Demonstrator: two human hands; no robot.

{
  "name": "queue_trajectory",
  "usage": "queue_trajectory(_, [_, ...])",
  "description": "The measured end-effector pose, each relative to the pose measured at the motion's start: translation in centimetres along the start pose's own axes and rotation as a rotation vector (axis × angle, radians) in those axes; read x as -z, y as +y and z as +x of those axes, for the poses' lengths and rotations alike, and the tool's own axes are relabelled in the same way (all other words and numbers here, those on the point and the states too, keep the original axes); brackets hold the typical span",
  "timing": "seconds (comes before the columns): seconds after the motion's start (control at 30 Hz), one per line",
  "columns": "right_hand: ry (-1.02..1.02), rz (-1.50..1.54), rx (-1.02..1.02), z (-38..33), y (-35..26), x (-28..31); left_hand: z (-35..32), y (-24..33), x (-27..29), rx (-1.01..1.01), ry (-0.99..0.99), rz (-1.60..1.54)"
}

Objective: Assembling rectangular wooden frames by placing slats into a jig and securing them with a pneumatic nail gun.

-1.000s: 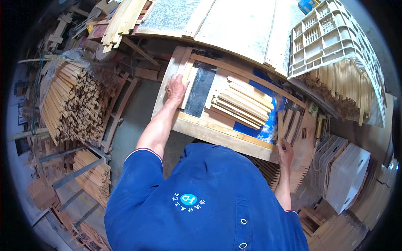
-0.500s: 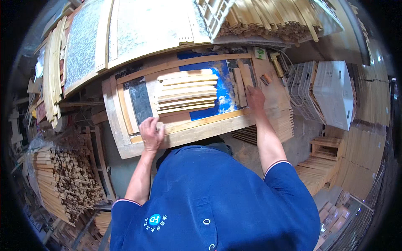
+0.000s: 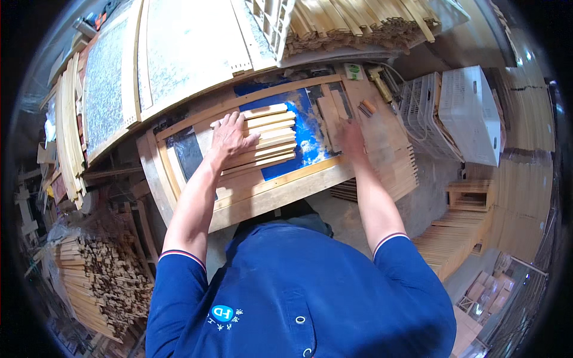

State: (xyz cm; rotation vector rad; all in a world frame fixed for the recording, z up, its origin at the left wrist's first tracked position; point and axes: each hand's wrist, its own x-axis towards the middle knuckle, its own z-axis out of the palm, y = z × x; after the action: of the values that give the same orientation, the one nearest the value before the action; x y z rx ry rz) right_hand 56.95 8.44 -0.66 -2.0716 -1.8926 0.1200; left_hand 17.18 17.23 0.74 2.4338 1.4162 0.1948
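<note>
A row of pale wooden strips (image 3: 277,132) lies side by side on the framed workbench (image 3: 280,192), partly over a blue sheet (image 3: 307,134). My left hand (image 3: 231,138) rests on the left ends of these strips, its fingers spread and lying over them, hiding those ends. At the right part of the bench, my right hand (image 3: 352,140) is smeared by motion. It is beside a flat brown wooden piece (image 3: 327,118), and its fingers do not show clearly enough to tell whether they hold anything.
White plastic crates (image 3: 471,116) stand right of the bench. A brass-coloured tool (image 3: 380,83) and small reddish-brown sticks (image 3: 367,108) lie on its right end. Behind is a light-topped table (image 3: 185,48) with stacked slats (image 3: 352,24). A wrapped wood bundle (image 3: 104,280) sits lower left.
My left hand has moved from the bench's front edge up and forward onto the strips. My right hand has shifted slightly toward me and blurs. The whole view has turned a little.
</note>
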Motion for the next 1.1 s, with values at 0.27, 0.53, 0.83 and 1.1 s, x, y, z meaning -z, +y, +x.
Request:
queue_trajectory(0.27, [-0.147,0.178,-0.288,-12.4,0.3,4.0,-1.2,1.2,0.1,0.060,-0.025,-0.029])
queue_trajectory(0.53, [-0.098,0.233,-0.449,-16.9,4.0,6.4,-9.1,8.0,-0.1,-0.230,0.075,-0.385])
queue_trajectory(0.83, [-0.110,0.109,-0.293,-5.5,10.5,6.9,-12.7,15.4,-6.9,-0.117,0.223,-0.397])
queue_trajectory(1.1, [-0.128,0.119,-0.360,11.3,17.7,7.0,-10.4,16.9,-8.6,0.010,0.286,-0.166])
